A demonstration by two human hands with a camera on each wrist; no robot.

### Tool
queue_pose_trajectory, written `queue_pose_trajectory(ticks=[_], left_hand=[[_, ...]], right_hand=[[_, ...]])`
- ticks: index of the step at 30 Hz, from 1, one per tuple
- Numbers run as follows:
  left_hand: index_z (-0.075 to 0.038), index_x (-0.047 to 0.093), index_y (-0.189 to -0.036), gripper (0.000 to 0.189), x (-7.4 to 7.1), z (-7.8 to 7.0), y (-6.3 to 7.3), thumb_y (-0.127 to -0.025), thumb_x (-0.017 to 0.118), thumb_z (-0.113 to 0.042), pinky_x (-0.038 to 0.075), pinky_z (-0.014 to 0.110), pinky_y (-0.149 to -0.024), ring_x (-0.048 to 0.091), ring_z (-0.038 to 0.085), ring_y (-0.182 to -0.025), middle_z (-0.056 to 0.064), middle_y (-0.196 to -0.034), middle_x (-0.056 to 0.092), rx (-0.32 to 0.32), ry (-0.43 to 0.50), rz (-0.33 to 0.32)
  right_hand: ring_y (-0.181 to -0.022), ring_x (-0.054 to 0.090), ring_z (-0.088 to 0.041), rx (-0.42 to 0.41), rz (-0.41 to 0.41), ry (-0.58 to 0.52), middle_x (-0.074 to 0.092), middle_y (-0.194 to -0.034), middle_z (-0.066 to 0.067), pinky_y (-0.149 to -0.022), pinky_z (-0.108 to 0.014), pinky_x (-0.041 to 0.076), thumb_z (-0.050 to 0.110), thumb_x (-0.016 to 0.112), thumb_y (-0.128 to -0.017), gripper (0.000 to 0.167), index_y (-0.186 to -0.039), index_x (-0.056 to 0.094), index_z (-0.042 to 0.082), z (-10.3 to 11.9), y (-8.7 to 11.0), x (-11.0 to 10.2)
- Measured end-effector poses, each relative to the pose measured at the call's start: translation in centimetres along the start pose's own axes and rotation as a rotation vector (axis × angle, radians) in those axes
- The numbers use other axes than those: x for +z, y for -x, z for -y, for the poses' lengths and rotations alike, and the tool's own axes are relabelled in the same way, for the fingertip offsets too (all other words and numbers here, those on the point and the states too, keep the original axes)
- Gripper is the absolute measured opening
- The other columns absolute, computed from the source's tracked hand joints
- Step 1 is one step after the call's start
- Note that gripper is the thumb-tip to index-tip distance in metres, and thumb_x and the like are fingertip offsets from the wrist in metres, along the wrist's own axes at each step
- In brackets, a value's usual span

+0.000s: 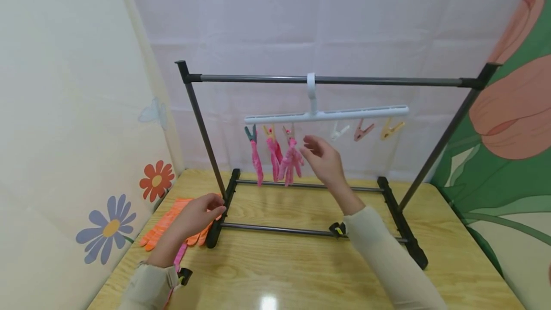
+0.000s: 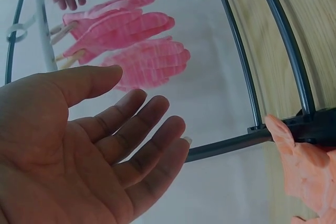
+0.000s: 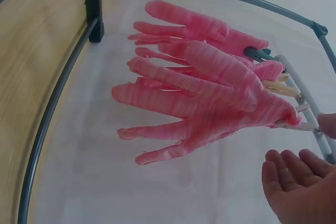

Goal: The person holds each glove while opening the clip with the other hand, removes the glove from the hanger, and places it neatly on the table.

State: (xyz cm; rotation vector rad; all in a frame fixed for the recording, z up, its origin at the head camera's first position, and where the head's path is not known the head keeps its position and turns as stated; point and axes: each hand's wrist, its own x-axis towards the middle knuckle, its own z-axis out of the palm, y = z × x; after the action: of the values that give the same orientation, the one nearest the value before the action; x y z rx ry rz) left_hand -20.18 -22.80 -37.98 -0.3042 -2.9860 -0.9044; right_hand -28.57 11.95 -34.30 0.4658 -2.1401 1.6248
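Observation:
Pink knitted gloves (image 3: 226,98) hang from the clips on the left half of a white clip hanger (image 1: 327,115). Just right of the nearest glove, my right hand (image 1: 325,161) is raised with relaxed fingers and holds nothing; in the right wrist view its fingertips are close to that glove's clip (image 3: 296,125). My left hand (image 1: 195,216) hovers at the rack's left foot, over orange gloves (image 1: 170,219) on the table. Its palm faces up with fingers loosely bent in the left wrist view, and nothing is in it.
The hanger hooks over the top bar of a black rack (image 1: 387,81). White, pink and yellow clips (image 1: 391,129) hang unused on its right half. Two lower rods (image 1: 275,228) join the rack's feet on the wooden table (image 1: 241,276). Part of a pink item (image 1: 181,255) shows beside the left wrist.

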Motion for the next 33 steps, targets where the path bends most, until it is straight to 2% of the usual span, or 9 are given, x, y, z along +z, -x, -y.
queue_pose_trajectory(ticks=[8, 17, 25, 33], left_hand=[[-0.012, 0.067, -0.115, 0.02, 0.5, -1.2, -0.7, -0.101, 0.065, -0.026, 0.055, 0.04, -0.079, 0.064, 0.014, -0.089, -0.002, -0.101, 0.069, -0.001, 0.005, -0.01], [-0.011, 0.068, -0.113, 0.017, 0.9, -2.6, -1.0, -0.1, 0.065, -0.023, 0.054, 0.04, -0.078, 0.063, 0.016, -0.089, -0.001, -0.097, 0.069, 0.051, 0.028, -0.043], [-0.013, 0.067, -0.113, 0.017, 1.4, -3.4, -1.5, -0.1, 0.065, -0.025, 0.054, 0.041, -0.082, 0.064, 0.015, -0.091, -0.001, -0.098, 0.069, 0.053, 0.063, -0.042], [-0.011, 0.067, -0.113, 0.018, 1.6, -3.7, -1.8, -0.1, 0.065, -0.024, 0.054, 0.041, -0.082, 0.063, 0.014, -0.089, -0.001, -0.097, 0.069, 0.071, 0.064, -0.05]], right_hand=[[-0.117, 0.062, -0.03, 0.046, -0.022, 0.113, 0.064, -0.133, -0.014, -0.099, -0.046, 0.051, 0.031, 0.069, -0.096, 0.047, -0.136, 0.06, 0.008, 1.4, -0.5, 0.8], [-0.116, 0.064, -0.031, 0.032, -0.054, 0.133, 0.065, -0.131, -0.015, -0.101, -0.045, 0.051, 0.029, 0.071, -0.096, 0.045, -0.132, 0.062, 0.004, 2.5, -1.6, 1.7], [-0.114, 0.064, -0.031, 0.066, -0.051, 0.153, 0.066, -0.127, -0.013, -0.1, -0.045, 0.051, 0.03, 0.072, -0.094, 0.046, -0.131, 0.063, 0.005, 3.2, -2.2, 2.5], [-0.107, 0.066, -0.03, 0.037, -0.082, 0.183, 0.068, -0.121, -0.013, -0.094, -0.043, 0.054, 0.029, 0.077, -0.091, 0.047, -0.128, 0.063, 0.004, 3.1, -2.8, 3.0]])
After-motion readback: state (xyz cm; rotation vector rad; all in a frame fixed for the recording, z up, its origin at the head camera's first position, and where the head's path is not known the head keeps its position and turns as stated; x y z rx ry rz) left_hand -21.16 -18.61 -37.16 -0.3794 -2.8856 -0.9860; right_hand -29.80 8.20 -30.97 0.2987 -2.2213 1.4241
